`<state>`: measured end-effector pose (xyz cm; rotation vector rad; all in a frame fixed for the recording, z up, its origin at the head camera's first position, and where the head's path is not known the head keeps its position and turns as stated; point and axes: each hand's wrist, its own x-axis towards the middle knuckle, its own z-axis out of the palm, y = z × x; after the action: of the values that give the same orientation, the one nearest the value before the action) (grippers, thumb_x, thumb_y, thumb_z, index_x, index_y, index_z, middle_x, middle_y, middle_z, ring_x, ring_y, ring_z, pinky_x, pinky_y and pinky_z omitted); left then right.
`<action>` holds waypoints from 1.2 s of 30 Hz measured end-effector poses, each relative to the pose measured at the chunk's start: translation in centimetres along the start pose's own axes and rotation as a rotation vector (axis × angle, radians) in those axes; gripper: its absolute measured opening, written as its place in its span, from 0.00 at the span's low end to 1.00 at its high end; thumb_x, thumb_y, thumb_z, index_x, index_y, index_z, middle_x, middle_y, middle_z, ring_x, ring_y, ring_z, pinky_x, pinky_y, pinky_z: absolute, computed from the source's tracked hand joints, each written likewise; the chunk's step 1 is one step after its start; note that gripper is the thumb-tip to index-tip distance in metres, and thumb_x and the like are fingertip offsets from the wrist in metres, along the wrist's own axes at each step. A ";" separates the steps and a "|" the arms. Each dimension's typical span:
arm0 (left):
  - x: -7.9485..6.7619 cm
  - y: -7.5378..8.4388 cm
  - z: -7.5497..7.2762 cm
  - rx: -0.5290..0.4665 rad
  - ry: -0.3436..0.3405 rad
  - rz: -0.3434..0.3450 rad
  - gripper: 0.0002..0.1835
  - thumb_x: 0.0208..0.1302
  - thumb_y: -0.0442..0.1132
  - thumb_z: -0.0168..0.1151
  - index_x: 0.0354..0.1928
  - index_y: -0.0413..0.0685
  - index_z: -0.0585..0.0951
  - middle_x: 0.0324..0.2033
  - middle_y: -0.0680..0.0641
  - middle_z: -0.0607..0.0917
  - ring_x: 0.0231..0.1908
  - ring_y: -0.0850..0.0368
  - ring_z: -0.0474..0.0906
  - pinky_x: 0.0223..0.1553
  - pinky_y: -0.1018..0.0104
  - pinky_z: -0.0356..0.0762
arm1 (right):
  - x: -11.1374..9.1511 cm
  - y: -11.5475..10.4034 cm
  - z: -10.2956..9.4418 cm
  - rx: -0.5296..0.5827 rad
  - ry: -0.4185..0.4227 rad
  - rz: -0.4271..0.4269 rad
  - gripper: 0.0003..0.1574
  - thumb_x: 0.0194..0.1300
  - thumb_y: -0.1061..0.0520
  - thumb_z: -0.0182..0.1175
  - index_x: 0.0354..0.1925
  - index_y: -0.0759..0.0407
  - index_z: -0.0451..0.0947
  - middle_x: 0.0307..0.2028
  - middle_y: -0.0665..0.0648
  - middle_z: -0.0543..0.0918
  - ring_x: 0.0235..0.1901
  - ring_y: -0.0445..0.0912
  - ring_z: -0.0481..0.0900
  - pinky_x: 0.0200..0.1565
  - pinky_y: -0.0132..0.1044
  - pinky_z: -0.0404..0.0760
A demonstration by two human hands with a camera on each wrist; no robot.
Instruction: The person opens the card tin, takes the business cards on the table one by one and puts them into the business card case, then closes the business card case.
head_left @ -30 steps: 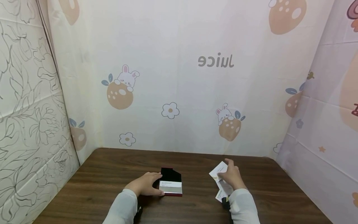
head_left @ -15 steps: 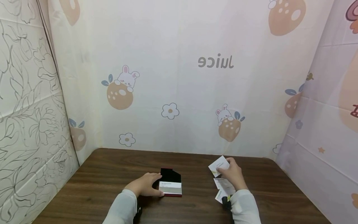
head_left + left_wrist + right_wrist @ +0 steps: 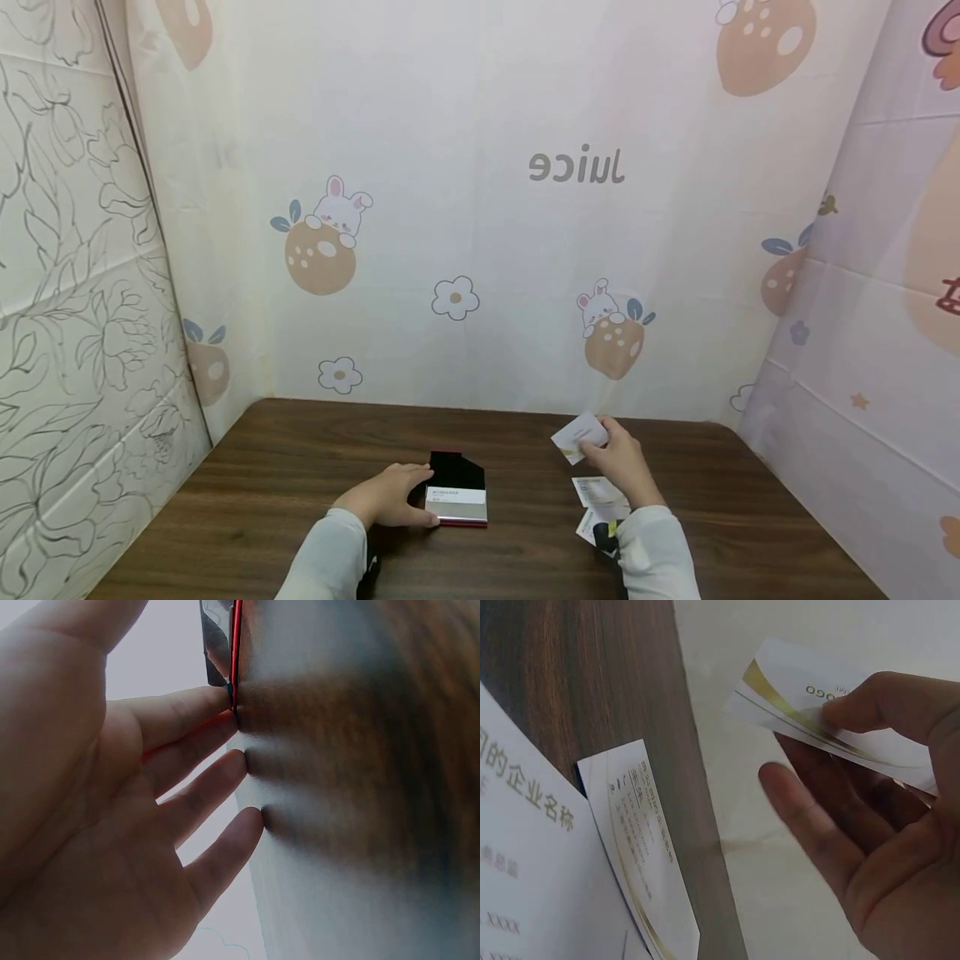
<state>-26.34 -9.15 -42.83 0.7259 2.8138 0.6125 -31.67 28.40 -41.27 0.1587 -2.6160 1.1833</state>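
On the table lies an unfolded business card case (image 3: 456, 505) with a black lining, red edges and a white card in its silver pocket. My left hand (image 3: 390, 497) holds it at the left side, thumb at the near corner and index finger by the lid. The left wrist view shows the other fingertips (image 3: 255, 814) down at the tabletop. Above the table's right half, my right hand (image 3: 624, 460) pinches a white business card (image 3: 795, 697) with a gold curve between thumb and fingers. Two more business cards (image 3: 641, 840) overlap on the table beneath that wrist.
The brown wooden table (image 3: 300, 450) meets a patterned white curtain (image 3: 465, 208) along its far edge. More printed cloth hangs at the left and right sides. A dark wrist strap (image 3: 604, 537) sits by the right sleeve, over the loose cards.
My right hand has picked the card up off the other cards and shifted it slightly up and left. My left hand and the card case have stayed put.
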 end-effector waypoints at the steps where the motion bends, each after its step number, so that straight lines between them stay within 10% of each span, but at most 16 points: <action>1: 0.0 0.0 0.0 -0.003 0.000 -0.001 0.43 0.52 0.61 0.63 0.64 0.42 0.68 0.64 0.42 0.68 0.63 0.43 0.58 0.59 0.42 0.64 | 0.0 0.0 0.1 0.019 -0.006 -0.001 0.26 0.58 0.61 0.60 0.54 0.66 0.67 0.43 0.70 0.79 0.31 0.47 0.80 0.31 0.39 0.84; 15: -0.1 0.3 -0.3 0.001 0.007 0.001 0.43 0.52 0.61 0.63 0.64 0.42 0.68 0.64 0.41 0.68 0.63 0.43 0.59 0.60 0.42 0.64 | 0.1 -1.1 0.9 0.050 -0.006 -0.145 0.10 0.57 0.54 0.65 0.35 0.54 0.75 0.27 0.54 0.79 0.26 0.43 0.77 0.25 0.34 0.81; 24: -0.2 0.3 -0.3 -0.006 -0.002 0.001 0.43 0.53 0.61 0.63 0.64 0.42 0.67 0.64 0.41 0.68 0.63 0.42 0.59 0.60 0.42 0.64 | -0.1 -2.0 2.0 0.166 -0.140 -0.087 0.17 0.63 0.52 0.60 0.50 0.51 0.73 0.33 0.58 0.78 0.28 0.46 0.79 0.26 0.36 0.84; 36: -0.2 0.4 -0.3 0.002 -0.003 -0.001 0.42 0.53 0.61 0.63 0.64 0.41 0.68 0.64 0.41 0.68 0.63 0.42 0.59 0.59 0.42 0.64 | -0.1 -3.1 4.0 0.012 -0.189 -0.245 0.12 0.61 0.58 0.61 0.44 0.49 0.77 0.30 0.49 0.81 0.28 0.41 0.74 0.28 0.35 0.76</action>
<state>-26.06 -9.04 -42.37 0.7245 2.8126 0.6083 -31.68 23.32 -41.63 0.6020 -2.6510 1.1468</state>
